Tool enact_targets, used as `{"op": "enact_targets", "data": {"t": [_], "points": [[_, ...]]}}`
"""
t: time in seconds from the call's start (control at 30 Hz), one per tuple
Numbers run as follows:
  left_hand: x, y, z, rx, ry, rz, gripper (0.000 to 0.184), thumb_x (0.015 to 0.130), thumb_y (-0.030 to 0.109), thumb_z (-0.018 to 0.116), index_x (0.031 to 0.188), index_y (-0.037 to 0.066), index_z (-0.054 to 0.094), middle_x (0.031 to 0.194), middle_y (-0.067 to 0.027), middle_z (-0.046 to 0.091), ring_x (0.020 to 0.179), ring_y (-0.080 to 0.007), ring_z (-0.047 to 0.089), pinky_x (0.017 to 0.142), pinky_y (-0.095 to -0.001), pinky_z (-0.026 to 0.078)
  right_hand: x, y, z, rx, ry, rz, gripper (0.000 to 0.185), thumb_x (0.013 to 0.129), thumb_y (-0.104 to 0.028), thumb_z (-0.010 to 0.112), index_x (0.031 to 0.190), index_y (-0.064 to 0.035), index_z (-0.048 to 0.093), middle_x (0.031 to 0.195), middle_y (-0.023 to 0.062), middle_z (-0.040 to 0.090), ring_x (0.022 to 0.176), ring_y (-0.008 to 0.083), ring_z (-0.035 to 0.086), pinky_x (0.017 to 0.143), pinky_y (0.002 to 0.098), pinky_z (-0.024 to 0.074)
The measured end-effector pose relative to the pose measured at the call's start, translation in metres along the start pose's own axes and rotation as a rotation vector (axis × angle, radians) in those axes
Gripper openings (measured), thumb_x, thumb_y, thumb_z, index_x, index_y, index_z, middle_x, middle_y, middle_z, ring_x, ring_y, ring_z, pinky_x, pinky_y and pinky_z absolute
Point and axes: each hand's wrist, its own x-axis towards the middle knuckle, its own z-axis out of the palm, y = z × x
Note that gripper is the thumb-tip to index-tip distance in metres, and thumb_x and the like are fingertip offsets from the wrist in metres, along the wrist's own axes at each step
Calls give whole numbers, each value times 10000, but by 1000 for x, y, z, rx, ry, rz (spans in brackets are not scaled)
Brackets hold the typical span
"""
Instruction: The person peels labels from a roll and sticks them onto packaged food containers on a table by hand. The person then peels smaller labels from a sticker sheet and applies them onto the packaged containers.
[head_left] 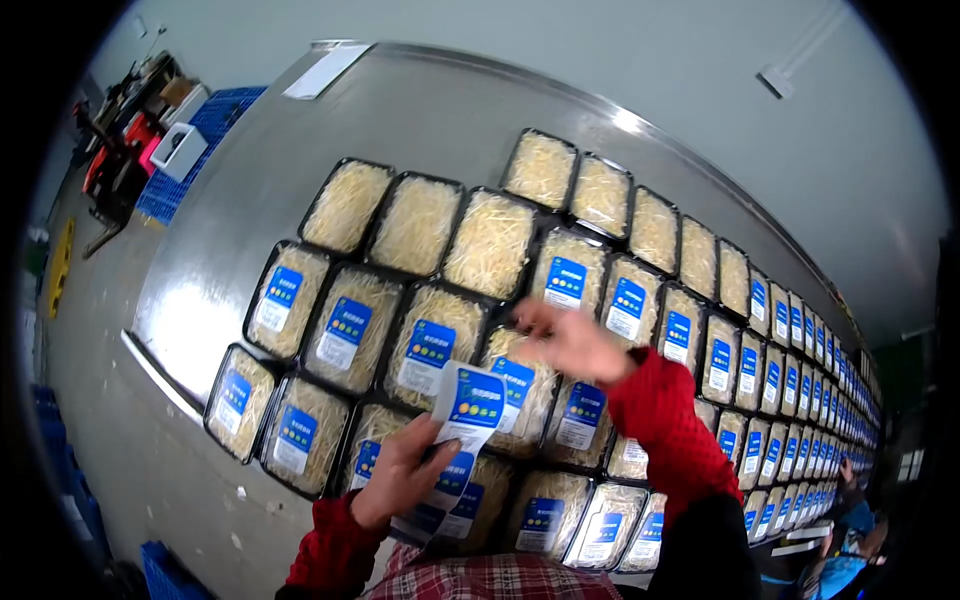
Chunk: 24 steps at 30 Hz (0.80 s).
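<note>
My left hand (pixel 405 470) is closed on a strip of blue and white labels (pixel 472 398), which hangs down in front of me over the nearer trays. Fingers bent and smeared by motion, my right hand (pixel 570 340) hovers over a labelled tray of bean sprouts (pixel 515 385); whether a label is in its fingers I cannot make out. Black trays packed with pale sprouts stand in rows on the steel table (pixel 215 270). Many carry a blue label, such as this tray (pixel 428 345). Several at the back, like this unlabelled tray (pixel 490 243), have none.
The rows of trays run far off to the right. A white sheet (pixel 328 70) lies at the table's far left corner. Blue crates (pixel 215 115) and a white box (pixel 180 150) stand beyond the left edge. Another person (pixel 845 560) is at the lower right.
</note>
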Motion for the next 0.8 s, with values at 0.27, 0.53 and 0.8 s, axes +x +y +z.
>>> {"op": "enact_targets", "data": {"t": [0.27, 0.53, 0.8], "points": [[13, 3, -7, 121, 124, 200, 247, 786, 22, 749, 1027, 22, 695, 1022, -146, 652, 908, -261, 652, 796, -321, 505, -45, -59, 77, 250, 16, -265, 190, 812, -65, 765, 978, -1, 697, 865, 107, 695, 757, 165, 660, 674, 289, 512], [-28, -37, 0, -139, 179, -320, 228, 881, 185, 750, 953, -28, 719, 728, -65, 702, 658, -30, 546, 581, -248, 476, 67, -52, -19, 11, 460, -221, 130, 880, -79, 696, 950, 14, 637, 815, 61, 657, 737, 96, 587, 661, 261, 498], [-3, -16, -44, 58, 298, 106, 94, 872, 39, 673, 922, -20, 620, 868, -151, 568, 736, -306, 572, 642, -363, 455, 149, 12, 10, -642, 458, 30, 703, 639, -426, 853, 1203, -115, 571, 1054, 196, 675, 932, 368, 674, 781, 467, 539]]}}
